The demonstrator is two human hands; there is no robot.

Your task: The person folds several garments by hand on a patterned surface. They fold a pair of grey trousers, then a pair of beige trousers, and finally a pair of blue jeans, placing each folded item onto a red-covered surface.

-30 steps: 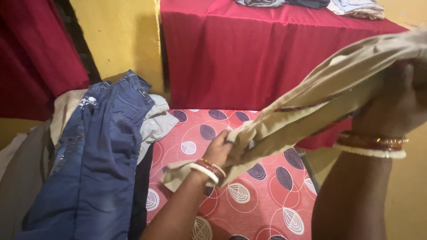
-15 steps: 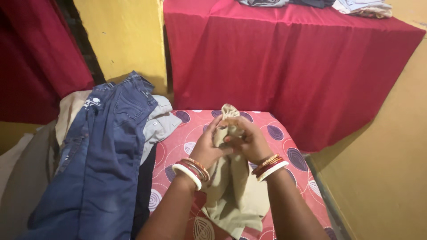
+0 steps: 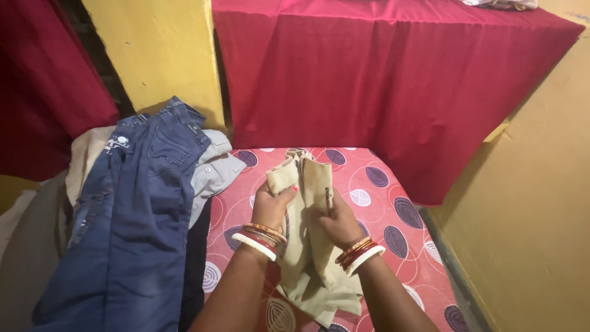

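Gathered closer and flatter than half a second ago: beige garment (image 3: 310, 246) now hangs lengthwise between both hands above the red patterned surface (image 3: 381, 203), lower end pooled on it. Left hand (image 3: 270, 206) clamped on the upper left edge, thumb on top; right hand (image 3: 335, 218) pinching the centre fold, fingers closed on cloth. Folded lengthwise, judged about halfway; crosswise fold and setting down outstanding. Further left, blue jeans (image 3: 135, 215) atop a clothes pile. Beyond, red draped table (image 3: 381, 80).

Red patterned bed sheet (image 3: 381, 215) under a beige garment (image 3: 310, 258), blue jeans (image 3: 138, 221) piled alongside.
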